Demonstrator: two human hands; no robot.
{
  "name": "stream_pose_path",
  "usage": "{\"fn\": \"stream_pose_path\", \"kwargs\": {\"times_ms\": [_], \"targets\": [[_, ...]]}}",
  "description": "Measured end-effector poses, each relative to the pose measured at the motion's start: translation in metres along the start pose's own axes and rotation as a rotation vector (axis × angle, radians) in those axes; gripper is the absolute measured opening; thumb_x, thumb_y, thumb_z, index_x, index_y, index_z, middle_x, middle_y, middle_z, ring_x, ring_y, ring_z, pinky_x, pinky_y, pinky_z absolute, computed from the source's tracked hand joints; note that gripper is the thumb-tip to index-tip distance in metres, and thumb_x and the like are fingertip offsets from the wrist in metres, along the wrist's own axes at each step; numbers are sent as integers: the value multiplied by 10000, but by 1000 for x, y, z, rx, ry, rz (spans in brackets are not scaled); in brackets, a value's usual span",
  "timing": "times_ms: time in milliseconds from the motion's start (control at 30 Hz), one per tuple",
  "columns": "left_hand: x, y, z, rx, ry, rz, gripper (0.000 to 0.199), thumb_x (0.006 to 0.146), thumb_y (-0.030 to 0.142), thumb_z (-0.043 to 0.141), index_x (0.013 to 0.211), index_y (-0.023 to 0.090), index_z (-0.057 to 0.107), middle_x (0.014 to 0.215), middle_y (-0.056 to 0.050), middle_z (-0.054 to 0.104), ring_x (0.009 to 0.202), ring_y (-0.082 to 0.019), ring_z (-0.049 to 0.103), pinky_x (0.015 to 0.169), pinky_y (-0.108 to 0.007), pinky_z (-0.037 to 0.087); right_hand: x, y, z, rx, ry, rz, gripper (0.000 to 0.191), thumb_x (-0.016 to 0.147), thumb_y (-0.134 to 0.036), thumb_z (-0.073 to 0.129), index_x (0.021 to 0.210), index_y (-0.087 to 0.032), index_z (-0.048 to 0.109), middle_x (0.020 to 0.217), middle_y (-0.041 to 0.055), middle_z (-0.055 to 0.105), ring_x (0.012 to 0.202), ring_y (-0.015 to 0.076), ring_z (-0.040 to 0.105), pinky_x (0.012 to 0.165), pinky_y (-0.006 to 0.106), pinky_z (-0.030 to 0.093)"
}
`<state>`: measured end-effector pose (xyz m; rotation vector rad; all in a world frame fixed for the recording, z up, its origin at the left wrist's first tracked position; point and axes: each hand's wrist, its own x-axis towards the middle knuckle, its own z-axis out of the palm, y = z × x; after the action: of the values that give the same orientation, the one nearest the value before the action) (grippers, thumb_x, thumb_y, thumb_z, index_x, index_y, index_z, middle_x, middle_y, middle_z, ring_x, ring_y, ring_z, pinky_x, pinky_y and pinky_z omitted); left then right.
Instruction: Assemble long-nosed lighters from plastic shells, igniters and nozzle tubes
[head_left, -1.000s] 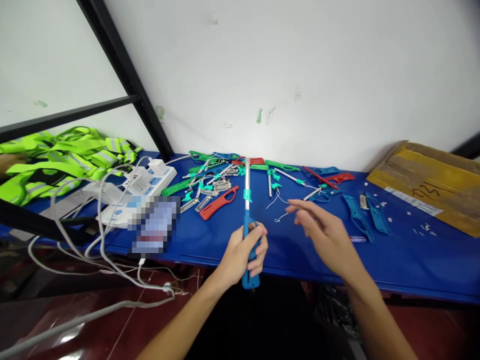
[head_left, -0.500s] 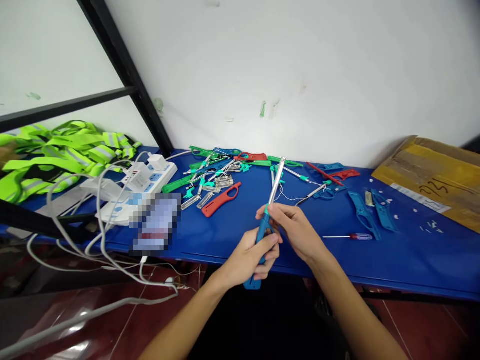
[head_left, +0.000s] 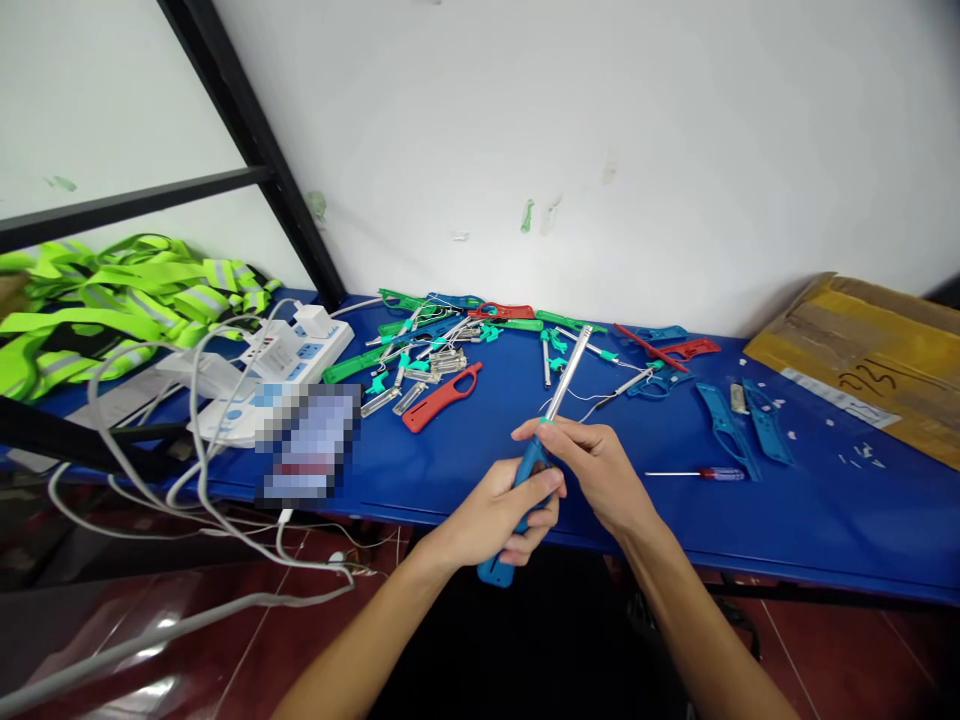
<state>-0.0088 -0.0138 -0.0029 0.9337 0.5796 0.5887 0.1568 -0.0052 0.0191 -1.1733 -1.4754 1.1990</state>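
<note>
A blue long-nosed lighter [head_left: 496, 570] with a silver metal tube is held near the table's front edge, tube pointing up and right. My left hand [head_left: 499, 510] wraps its fingers round the blue handle. With thumb and fingers, my right hand [head_left: 592, 460] pinches the lighter where the tube meets the handle, at a bit of teal plastic. Beyond the hands lie a red lighter shell [head_left: 442, 398] and a pile of green, blue and red shells, metal tubes, teal triggers and clear fuel tanks [head_left: 414, 398]. My fingers hide part of the handle.
On the right are a screwdriver [head_left: 697, 474], blue lighter shells [head_left: 726, 425], small scraps and a taped cardboard box [head_left: 862, 350]. To the left, a power strip [head_left: 307, 360] with cables, a blurred phone [head_left: 315, 445] and yellow-green reflective straps [head_left: 135, 310] lie beside a black frame post.
The lighter's tube has tilted further to the right, and its handle end has shifted slightly left. Both hands keep their hold on it.
</note>
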Motion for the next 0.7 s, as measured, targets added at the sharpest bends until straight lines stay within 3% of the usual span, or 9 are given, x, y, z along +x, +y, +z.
{"fn": "stream_pose_path", "kwargs": {"times_ms": [133,333,400,467,500,567,667,700], "targets": [[0,-3,8,96,111,85,573,952,745,683,895,211,483,646,105,414,393,-15,307,343,-145,260,-7,-3,3,-17,53,-12,381,988,-552,713,987,-213,888,891,40,754,610,111,532,550,246,479],[-8,2,10,62,9,-39,532,950,710,708,975,211,526,652,111,428,381,-19,298,336,-148,278,-15,4,7,66,32,20,418,995,-581,705,989,-200,878,949,58,788,580,98,539,515,239,464],[-9,3,10,51,-7,-50,516,965,690,705,961,205,529,654,107,432,384,-16,305,344,-142,282,-19,1,5,43,-38,6,398,1013,-567,695,1088,-218,870,970,62,798,639,125,610,561,249,513],[-9,3,10,49,-21,-33,513,972,670,713,915,198,521,652,99,436,390,-11,317,348,-134,281,-27,-4,-5,-56,-79,-76,389,1027,-528,700,1282,-261,821,1114,78,809,831,185,723,705,291,601],[-9,3,8,42,-21,-14,510,974,659,721,905,194,524,651,97,435,391,-9,319,348,-129,279,-32,-7,-15,-146,-49,-140,420,1029,-506,710,1383,-288,771,1238,88,792,971,216,751,805,323,625],[-7,2,2,3,-1,49,495,984,653,718,947,188,553,661,94,450,386,-3,312,343,-119,282,-45,-8,-51,-422,177,-290,488,1031,-493,714,1486,-318,691,1455,108,709,1120,245,745,919,376,619],[-3,2,-11,-60,67,183,518,1039,708,588,1215,221,566,754,56,602,333,-12,346,307,-129,303,-67,5,-140,-942,710,-267,453,1063,-489,658,1417,-214,726,1274,173,765,922,237,736,910,422,580],[-2,2,-16,-68,90,228,526,1056,717,538,1280,241,535,826,26,667,313,-22,380,288,-138,308,-74,13,-176,-1107,794,-187,469,1055,-493,665,1375,-161,749,1247,216,764,885,248,724,883,436,569]]}}
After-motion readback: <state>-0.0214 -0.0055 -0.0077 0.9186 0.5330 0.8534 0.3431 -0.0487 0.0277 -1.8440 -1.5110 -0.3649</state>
